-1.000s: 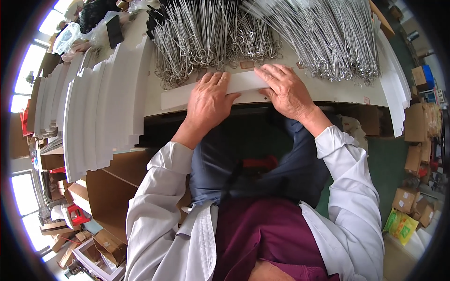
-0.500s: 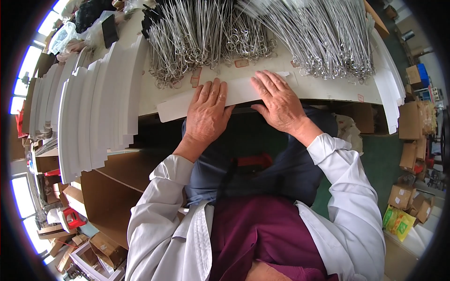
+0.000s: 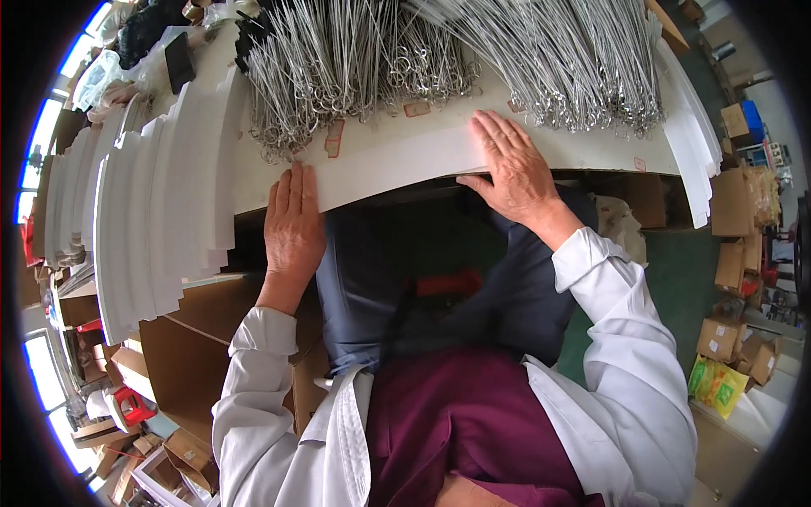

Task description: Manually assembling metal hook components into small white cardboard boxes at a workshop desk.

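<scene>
Where the white strip (image 3: 397, 162) lies along the near edge of the surface (image 3: 591, 154), I have both bare hands on it, well apart. My left hand (image 3: 296, 221) is laid at the strip's left part, its fingers straight and side by side; that grip is unclosed, though I cannot tell where its thumb sits. My right hand (image 3: 515, 173) rests farther along, fingers extended over the top, thumb spread away toward the front edge, so this grip is apart too. Between the hands the strip's front edge shows bare.

Beyond it I see a left bundle of metal rods (image 3: 325, 63) and a right bundle of metal rods (image 3: 574, 63), their looped ends turned toward me. Stacked white pieces (image 3: 160, 198) stand at the left, and more white lengths (image 3: 691, 139) hang over the surface's right end. Below the stacked pieces sits an open cardboard box (image 3: 198, 355).
</scene>
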Demonstrator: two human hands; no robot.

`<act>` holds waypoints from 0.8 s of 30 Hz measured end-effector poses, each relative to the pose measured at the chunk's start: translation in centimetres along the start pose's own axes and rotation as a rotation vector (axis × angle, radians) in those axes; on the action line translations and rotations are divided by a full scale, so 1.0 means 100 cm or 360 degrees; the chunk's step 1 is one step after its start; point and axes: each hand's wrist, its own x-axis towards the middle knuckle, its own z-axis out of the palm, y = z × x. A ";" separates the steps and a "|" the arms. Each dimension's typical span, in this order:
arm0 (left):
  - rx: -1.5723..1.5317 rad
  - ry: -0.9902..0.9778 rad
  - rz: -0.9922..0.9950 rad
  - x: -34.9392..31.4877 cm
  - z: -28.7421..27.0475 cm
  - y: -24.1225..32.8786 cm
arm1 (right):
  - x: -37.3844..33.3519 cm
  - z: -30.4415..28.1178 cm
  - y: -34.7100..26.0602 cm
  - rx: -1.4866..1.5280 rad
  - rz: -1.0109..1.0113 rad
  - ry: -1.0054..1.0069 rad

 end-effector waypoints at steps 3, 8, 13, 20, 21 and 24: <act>0.0075 0.0031 0.0107 -0.001 0.001 -0.007 | -0.005 -0.003 0.010 -0.0042 0.0008 -0.0012; 0.0127 -0.0061 0.0117 -0.005 -0.031 0.002 | -0.010 -0.012 0.011 0.0121 -0.0153 0.0156; -0.0535 -0.0501 0.0095 -0.010 -0.080 0.038 | -0.014 -0.021 -0.020 0.0342 -0.0419 0.0335; -0.1235 -0.0853 -0.0196 0.021 -0.068 0.086 | -0.003 -0.034 -0.079 0.0607 -0.0416 0.0275; -0.1272 -0.0804 -0.0287 0.020 -0.065 0.087 | -0.007 -0.038 -0.080 0.0609 -0.0411 0.0272; -0.1178 -0.0737 -0.0422 0.010 -0.068 0.086 | -0.032 -0.044 -0.076 0.0785 0.0072 0.0493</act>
